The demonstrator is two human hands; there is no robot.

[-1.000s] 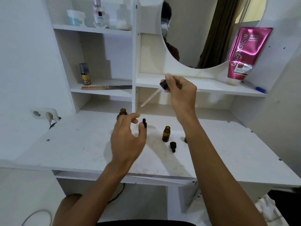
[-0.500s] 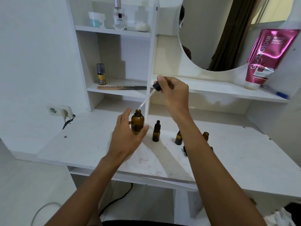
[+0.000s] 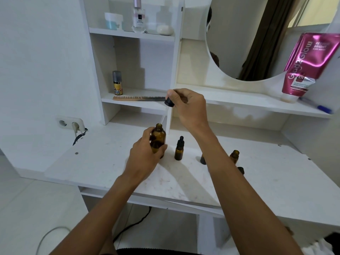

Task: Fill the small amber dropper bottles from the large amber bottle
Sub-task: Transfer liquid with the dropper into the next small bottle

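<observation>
2 hands are engaged. Since 0.5 s ago, the dropper [image 3: 166, 111] tip has descended to the mouth of the large bottle [image 3: 158, 139], so drawing liquid appears imminent. The left hand [image 3: 145, 157] is wrapped around this bottle on the counter [image 3: 103, 162]; the right hand [image 3: 187, 105] pinches the dropper bulb. 1 capped small bottle [image 3: 179, 150] stands just beside, 1 open bottle [image 3: 234, 156] farther right. The right forearm partly hides another.

Small bottle [image 3: 203, 160] mostly hidden behind right forearm; loose black cap [image 3: 241, 170] half hidden; glass pipette [image 3: 163, 118] blurred.
</observation>
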